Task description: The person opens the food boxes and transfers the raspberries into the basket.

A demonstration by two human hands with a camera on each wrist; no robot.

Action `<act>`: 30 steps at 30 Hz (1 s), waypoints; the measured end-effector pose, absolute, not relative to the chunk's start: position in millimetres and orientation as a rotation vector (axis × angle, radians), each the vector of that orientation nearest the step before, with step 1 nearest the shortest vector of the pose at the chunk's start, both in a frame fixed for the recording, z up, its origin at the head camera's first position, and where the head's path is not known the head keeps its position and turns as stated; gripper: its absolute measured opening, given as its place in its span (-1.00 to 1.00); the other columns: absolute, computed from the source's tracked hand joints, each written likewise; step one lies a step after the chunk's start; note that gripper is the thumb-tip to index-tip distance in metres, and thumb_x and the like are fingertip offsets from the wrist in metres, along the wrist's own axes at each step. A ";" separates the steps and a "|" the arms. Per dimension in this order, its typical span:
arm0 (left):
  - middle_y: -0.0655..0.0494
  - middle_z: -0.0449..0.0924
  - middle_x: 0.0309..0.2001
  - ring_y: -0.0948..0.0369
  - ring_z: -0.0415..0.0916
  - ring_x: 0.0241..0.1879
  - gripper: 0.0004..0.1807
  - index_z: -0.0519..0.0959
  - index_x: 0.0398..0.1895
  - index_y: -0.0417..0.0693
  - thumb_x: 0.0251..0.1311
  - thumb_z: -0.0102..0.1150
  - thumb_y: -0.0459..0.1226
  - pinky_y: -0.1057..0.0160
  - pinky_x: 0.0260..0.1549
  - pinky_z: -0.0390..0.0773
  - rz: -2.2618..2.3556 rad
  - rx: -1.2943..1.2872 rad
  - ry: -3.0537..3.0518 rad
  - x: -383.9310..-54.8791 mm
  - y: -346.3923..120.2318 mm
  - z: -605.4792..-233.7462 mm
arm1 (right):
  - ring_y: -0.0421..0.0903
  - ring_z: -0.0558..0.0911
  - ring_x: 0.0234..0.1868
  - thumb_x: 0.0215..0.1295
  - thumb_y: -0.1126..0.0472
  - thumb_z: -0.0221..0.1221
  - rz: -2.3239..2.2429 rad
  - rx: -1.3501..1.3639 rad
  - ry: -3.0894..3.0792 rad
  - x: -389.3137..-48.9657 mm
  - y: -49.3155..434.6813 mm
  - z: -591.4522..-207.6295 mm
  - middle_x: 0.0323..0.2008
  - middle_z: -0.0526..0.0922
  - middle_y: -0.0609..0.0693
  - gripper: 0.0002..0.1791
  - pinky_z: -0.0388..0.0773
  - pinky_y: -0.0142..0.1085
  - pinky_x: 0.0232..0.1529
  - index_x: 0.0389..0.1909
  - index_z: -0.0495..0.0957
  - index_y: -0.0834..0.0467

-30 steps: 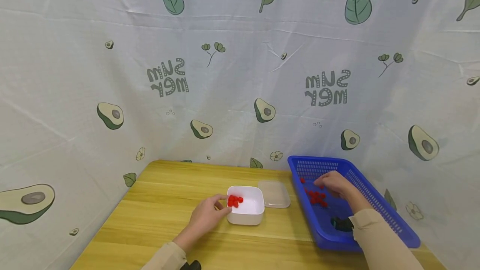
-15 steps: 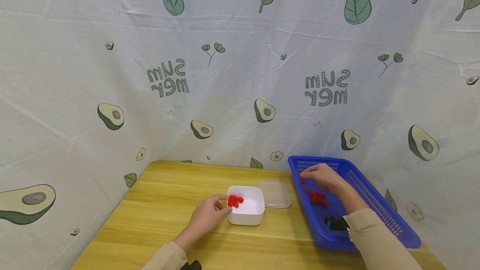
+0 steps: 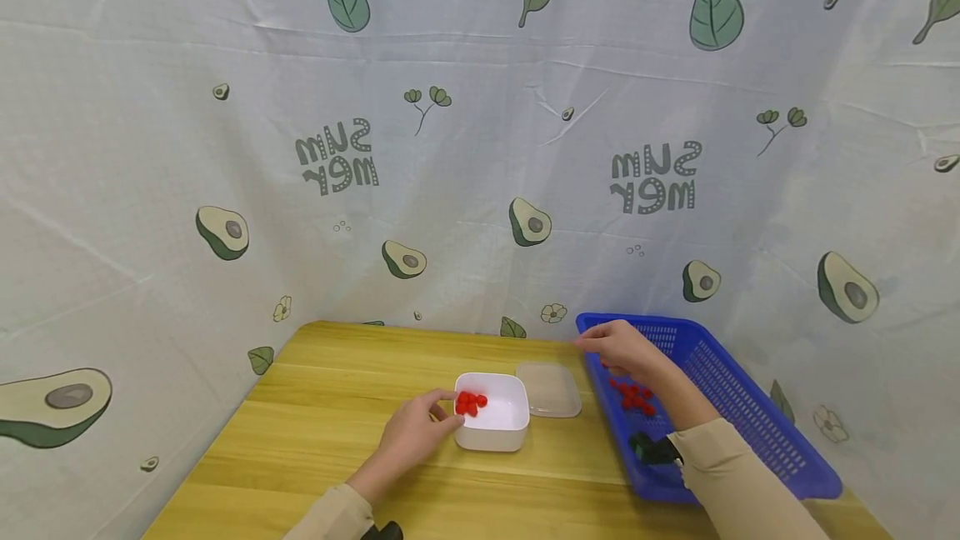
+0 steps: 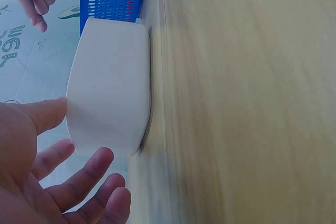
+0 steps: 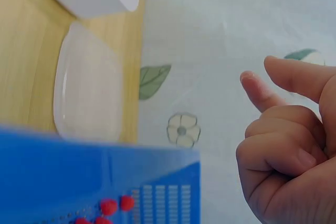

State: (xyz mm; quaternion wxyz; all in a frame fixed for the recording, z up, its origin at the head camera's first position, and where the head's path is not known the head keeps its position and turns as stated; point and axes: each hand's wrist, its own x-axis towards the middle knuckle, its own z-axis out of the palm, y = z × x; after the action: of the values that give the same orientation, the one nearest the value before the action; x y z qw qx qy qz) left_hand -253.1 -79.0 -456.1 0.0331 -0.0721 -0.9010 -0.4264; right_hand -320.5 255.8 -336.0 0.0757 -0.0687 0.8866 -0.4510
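My left hand touches the left side of a white box, thumb and index fingertip at its rim, fingers loosely spread. In the left wrist view the thumb meets the box's pale wall. Several small red pieces lie inside. My right hand is over the left rim of a blue basket. In the right wrist view its index finger and thumb point forward, tips slightly apart, one tip reddish; the other fingers curl in. I cannot tell whether it holds a small red piece.
A clear, flat lid lies on the wooden table between box and basket. More red pieces rest in the basket. A white curtain printed with avocados and leaves hangs behind the table.
My right hand has moved left from the basket's middle to its left rim. The left hand, the box and the lid have stayed where they were.
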 end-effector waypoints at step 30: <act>0.16 0.59 -0.33 0.16 0.43 -0.39 -0.52 0.60 0.19 0.06 0.23 0.36 -0.04 0.21 -0.47 0.39 -1.320 -0.223 -2.771 -250.6 -78.6 -454.4 | -0.22 0.04 -0.73 0.31 0.17 0.31 -1.297 -0.301 2.528 -305.1 178.6 -363.8 -0.74 0.15 -0.16 -0.72 0.03 -0.41 -0.69 -0.08 0.70 0.28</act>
State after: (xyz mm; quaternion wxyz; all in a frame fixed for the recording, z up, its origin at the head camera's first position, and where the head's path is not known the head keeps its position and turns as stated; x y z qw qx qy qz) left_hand -250.6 -78.6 -454.4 0.0322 -0.0725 -0.9000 -0.4287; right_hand -305.1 178.6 -363.8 0.1419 -0.1043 0.8758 -0.4494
